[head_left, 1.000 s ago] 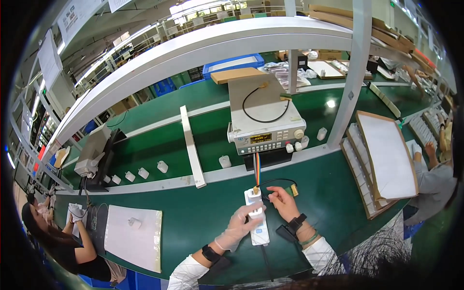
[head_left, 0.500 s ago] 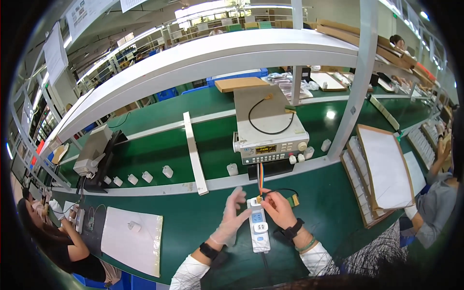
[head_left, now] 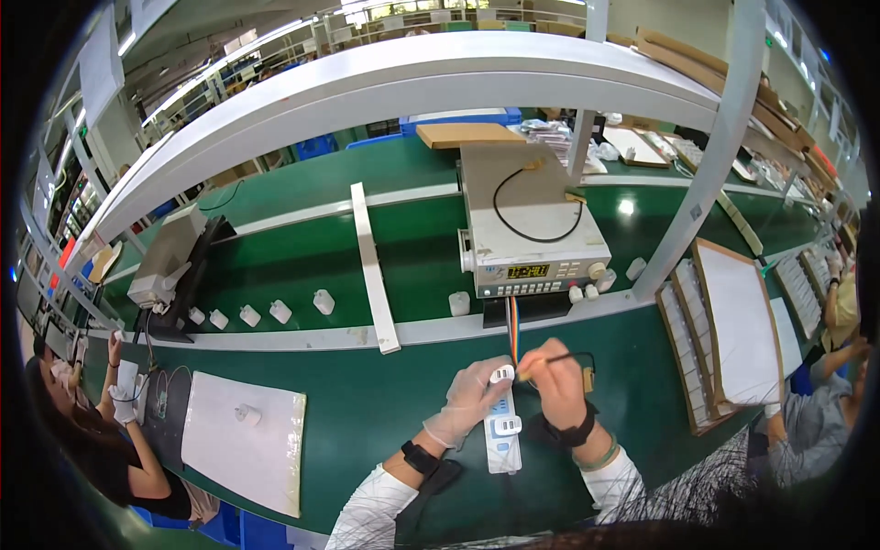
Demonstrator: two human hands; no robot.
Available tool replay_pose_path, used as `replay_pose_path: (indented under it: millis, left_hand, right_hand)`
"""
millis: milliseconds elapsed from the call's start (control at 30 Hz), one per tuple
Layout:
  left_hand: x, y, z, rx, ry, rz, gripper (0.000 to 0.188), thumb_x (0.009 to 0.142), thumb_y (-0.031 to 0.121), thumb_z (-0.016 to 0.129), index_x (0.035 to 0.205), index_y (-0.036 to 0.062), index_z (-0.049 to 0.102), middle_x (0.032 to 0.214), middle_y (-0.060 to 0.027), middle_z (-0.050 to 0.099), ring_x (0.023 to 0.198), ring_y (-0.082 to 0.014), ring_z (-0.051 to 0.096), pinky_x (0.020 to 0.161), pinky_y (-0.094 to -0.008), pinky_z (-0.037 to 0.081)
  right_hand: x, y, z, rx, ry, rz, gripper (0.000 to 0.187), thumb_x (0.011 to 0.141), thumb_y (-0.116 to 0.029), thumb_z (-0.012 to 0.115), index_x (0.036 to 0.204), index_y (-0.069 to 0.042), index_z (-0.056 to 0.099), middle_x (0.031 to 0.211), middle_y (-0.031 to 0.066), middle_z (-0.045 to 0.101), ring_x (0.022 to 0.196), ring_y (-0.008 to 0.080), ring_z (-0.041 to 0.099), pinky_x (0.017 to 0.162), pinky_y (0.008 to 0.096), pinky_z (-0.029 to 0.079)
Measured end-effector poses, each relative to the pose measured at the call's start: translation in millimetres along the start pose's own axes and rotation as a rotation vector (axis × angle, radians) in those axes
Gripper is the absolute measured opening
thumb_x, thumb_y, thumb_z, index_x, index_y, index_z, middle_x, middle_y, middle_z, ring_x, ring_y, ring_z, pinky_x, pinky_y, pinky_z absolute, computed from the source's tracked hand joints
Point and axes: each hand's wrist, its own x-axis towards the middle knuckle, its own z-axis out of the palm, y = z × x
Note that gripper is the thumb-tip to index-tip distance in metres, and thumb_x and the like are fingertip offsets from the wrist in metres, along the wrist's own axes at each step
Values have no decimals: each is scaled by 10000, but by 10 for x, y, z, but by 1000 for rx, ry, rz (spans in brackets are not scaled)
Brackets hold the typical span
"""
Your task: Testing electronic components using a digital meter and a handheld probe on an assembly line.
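A white power strip [head_left: 501,454] lies on the green bench before me, with one white USB charger [head_left: 507,425] seated midway along it. At the strip's far end, my gloved left hand [head_left: 470,403] closes its thumb and fingers on another white charger [head_left: 500,374], whose ports face up. Just right of it, my bare right hand [head_left: 557,390] pinches a small tan plug [head_left: 523,374] on a black cable [head_left: 573,355]. The plug is close to the charger but appears apart from it. A second tan connector [head_left: 588,378] lies beside the right hand.
A grey test instrument [head_left: 536,266] with a lit display stands ahead, rainbow ribbon wires [head_left: 513,330] running down from it. Several white chargers [head_left: 323,302] line the channel behind the rail. Stacked trays [head_left: 742,330] sit right; a white sheet [head_left: 243,449] and a co-worker [head_left: 101,440] are left.
My left hand has moved from open beside the strip onto the far charger. My right hand has drawn the plug back from the charger's face. The view has shifted slightly.
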Motion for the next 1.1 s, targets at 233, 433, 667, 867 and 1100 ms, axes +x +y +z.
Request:
replay_pose_path:
  millis: [233,433,667,867,1100]
  left_hand:
    - [-19,-9,6,-140,61,49,368,831,195,681,1172,89,593,1010,-162,649,938,-380,608,822,-435,492]
    - [-83,-167,66,-194,10,-42,385,842,142,681,1205,72,573,1039,-116,647,963,-278,619,851,-364,493]
    - [417,92,-362,-439,356,59,450,894,90,595,1326,60,472,1181,-95,559,1007,-199,569,932,-294,448]
    - [977,-357,-1038,581,110,-166,397,883,148,574,1272,95,511,1150,-174,584,1054,-337,600,908,-399,489]
    - [1027,-725,-1183,1009,-89,-280,222,863,201,606,1066,113,617,1025,-100,654,992,-295,648,807,-413,523]
  right_hand:
    - [-686,145,128,-93,-161,44,109,903,-85,560,897,-59,665,806,92,577,720,250,572,659,323,454]
    - [-731,175,149,-231,-157,-12,73,873,-109,646,940,-111,678,823,49,596,686,240,591,633,332,484]
    - [-768,263,122,-314,-206,-72,105,855,-155,679,956,-125,677,793,50,578,693,243,599,613,345,477]
    - [-766,269,192,-241,-159,-96,103,851,-170,682,945,-130,676,776,53,559,682,244,585,590,361,459]
    - [-850,365,174,-245,-149,-84,90,852,-188,676,925,-138,660,775,59,546,662,248,566,576,371,448]
